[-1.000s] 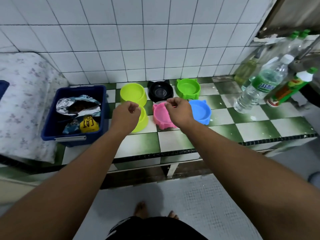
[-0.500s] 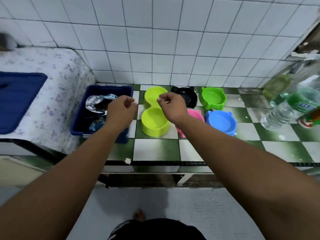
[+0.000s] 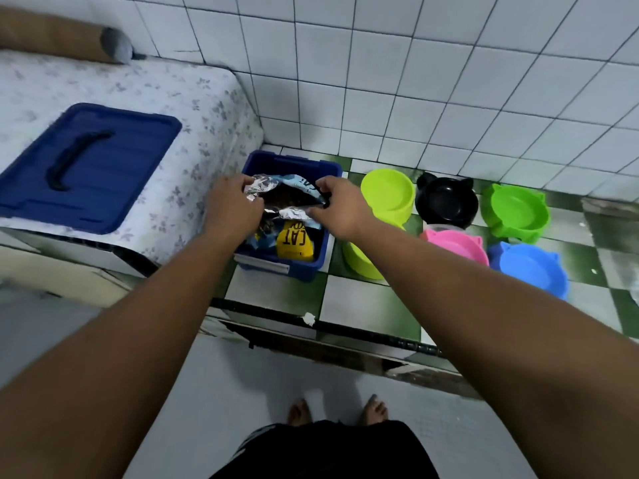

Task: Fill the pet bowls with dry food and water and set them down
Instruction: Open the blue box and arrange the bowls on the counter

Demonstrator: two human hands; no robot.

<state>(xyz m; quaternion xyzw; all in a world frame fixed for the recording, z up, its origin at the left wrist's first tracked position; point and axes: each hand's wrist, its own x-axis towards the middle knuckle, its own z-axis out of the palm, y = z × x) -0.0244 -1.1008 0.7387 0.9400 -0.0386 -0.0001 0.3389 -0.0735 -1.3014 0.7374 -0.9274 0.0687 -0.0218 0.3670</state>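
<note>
Looks like someone's home, prob a kitchen/utility corner: white tiled wall (image 3: 415,81), green-n-white checkered tile counter (image 3: 366,302), plastic pet bowls (image 3: 515,209) lined up on it, blue storage bin (image 3: 304,271) w/ a cat food bag (image 3: 294,243) inside, floral cloth (image 3: 207,108) w/ the bin's blue lid (image 3: 86,167) on top, bare feet (image 3: 299,411) on the floor.

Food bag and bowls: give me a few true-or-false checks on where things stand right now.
1. Both hands grip the food bag at its open mouth. True: the left hand and the right hand each hold an edge.
2. The food bag stands in the blue bin. True.
3. The bin is closed. False: its blue lid lies on the floral cover to the left.
4. The blue bowl is full of dry food. False: no food shows in it.
</note>
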